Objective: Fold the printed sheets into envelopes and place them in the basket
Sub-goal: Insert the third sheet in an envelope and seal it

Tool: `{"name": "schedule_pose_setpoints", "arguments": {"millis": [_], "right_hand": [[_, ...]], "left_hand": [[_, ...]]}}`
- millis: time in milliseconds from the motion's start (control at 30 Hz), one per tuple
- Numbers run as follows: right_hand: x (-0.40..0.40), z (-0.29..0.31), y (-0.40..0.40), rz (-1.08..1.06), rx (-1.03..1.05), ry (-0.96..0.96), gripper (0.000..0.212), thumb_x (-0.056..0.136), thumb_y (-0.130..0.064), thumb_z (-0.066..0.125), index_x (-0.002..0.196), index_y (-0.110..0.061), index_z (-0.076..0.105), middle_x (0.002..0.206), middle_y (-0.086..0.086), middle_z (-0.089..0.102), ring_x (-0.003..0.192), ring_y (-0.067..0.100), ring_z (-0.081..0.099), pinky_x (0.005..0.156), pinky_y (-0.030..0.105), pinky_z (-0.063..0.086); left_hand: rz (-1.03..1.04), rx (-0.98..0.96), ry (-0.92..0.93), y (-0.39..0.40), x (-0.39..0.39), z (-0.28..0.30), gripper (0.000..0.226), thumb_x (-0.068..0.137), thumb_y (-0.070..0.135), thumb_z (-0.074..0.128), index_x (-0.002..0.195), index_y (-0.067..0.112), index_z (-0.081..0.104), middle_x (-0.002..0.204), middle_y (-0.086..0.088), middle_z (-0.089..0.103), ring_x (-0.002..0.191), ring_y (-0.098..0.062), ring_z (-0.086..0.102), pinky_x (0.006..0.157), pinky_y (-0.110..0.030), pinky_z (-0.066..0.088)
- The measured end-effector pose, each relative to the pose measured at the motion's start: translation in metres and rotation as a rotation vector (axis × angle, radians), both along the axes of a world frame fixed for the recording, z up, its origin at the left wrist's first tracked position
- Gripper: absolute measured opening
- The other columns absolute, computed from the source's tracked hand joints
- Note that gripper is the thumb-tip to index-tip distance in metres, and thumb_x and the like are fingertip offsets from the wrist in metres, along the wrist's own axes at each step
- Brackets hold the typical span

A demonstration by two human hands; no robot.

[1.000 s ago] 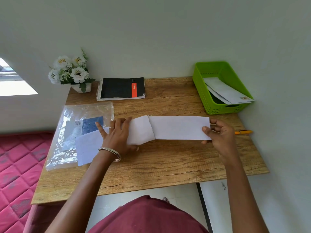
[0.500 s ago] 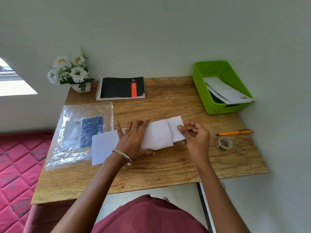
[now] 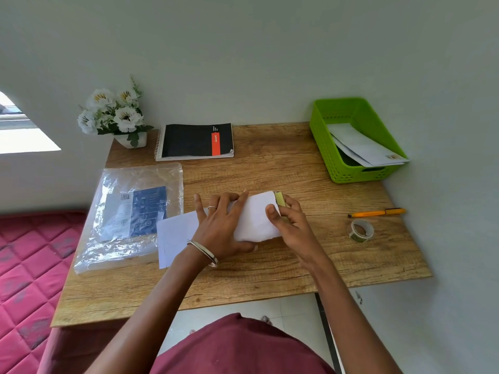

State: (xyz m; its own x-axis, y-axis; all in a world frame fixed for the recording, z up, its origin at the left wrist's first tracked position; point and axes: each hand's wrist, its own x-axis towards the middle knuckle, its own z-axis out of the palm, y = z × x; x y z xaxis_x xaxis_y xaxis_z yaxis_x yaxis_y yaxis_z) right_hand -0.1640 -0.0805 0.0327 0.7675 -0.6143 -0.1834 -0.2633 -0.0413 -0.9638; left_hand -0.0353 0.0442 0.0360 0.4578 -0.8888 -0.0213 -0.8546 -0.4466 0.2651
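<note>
A folded white paper sheet (image 3: 256, 217) is held down near the middle of the wood-grain table (image 3: 270, 271), its long axis running left to right, and its left end is tucked into a white paper envelope (image 3: 176, 237) lying beside a clear plastic packet (image 3: 129, 217). The left hand (image 3: 220, 228) is pressed flat on the sheet with fingers spread. The right hand (image 3: 290, 225) is closed on the sheet's right edge, thumb on top; a small olive-green piece (image 3: 279, 198) is seen at its fingertips, and what it is cannot be told. On the black spiral notebook (image 3: 195, 141) an orange band carries a white word too small to read. The packet's blue label shows a barcode, its text illegible. White envelopes (image 3: 364, 147) lie in the green plastic basket (image 3: 348, 171) at the far right corner.
</note>
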Motion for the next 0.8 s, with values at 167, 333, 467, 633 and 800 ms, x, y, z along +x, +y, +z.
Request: {"name": "schedule_pose_setpoints", "arguments": {"millis": [167, 333, 467, 633, 800], "right_hand": [[-0.010, 0.003, -0.008, -0.167, 0.143, -0.173, 0.042, 0.071, -0.016, 0.081, 0.109, -0.024, 0.065, 0.109, 0.005, 0.068, 0.100, 0.025, 0.064, 0.079, 0.041, 0.056], [-0.012, -0.002, -0.009, -0.315, 0.081, -0.169, 0.051, 0.071, -0.006, 0.080, 0.110, -0.030, 0.058, 0.100, 0.008, 0.069, 0.090, 0.020, 0.068, 0.073, 0.035, 0.057], [-0.011, -0.001, -0.004, -0.316, -0.015, -0.179, 0.031, 0.076, -0.008, 0.077, 0.100, -0.023, 0.064, 0.099, 0.002, 0.071, 0.092, 0.018, 0.068, 0.077, 0.033, 0.057], [-0.012, 0.002, -0.001, -0.342, 0.079, -0.233, 0.016, 0.087, -0.020, 0.067, 0.099, -0.011, 0.073, 0.098, 0.003, 0.073, 0.095, 0.018, 0.067, 0.080, 0.033, 0.055], [-0.009, 0.009, -0.006, -0.327, 0.093, -0.232, 0.019, 0.082, -0.002, 0.070, 0.094, -0.016, 0.072, 0.091, 0.002, 0.074, 0.086, 0.013, 0.068, 0.075, 0.031, 0.053]], "left_hand": [[-0.008, 0.015, 0.039, 0.003, 0.004, -0.005, 0.127, 0.048, 0.087, 0.047, 0.148, 0.026, 0.000, 0.139, -0.003, 0.025, 0.133, -0.027, 0.016, 0.105, -0.065, -0.014], [0.141, -0.085, 0.329, -0.005, 0.000, -0.003, 0.090, 0.070, 0.069, 0.057, 0.144, 0.034, 0.021, 0.134, 0.004, 0.042, 0.128, -0.022, 0.030, 0.109, -0.062, 0.005], [0.218, -0.255, 0.503, -0.012, 0.006, -0.006, 0.041, 0.082, 0.043, 0.059, 0.122, 0.033, 0.056, 0.112, 0.006, 0.062, 0.105, -0.019, 0.054, 0.093, -0.044, 0.041], [0.374, -0.362, 0.631, -0.018, 0.007, 0.005, 0.014, 0.085, 0.020, 0.064, 0.098, 0.022, 0.070, 0.078, 0.009, 0.061, 0.074, -0.013, 0.056, 0.062, -0.022, 0.042], [0.339, -0.337, 0.691, -0.025, 0.008, 0.015, 0.014, 0.084, 0.030, 0.065, 0.094, 0.022, 0.070, 0.085, 0.003, 0.069, 0.080, -0.017, 0.064, 0.074, -0.037, 0.054]]}}
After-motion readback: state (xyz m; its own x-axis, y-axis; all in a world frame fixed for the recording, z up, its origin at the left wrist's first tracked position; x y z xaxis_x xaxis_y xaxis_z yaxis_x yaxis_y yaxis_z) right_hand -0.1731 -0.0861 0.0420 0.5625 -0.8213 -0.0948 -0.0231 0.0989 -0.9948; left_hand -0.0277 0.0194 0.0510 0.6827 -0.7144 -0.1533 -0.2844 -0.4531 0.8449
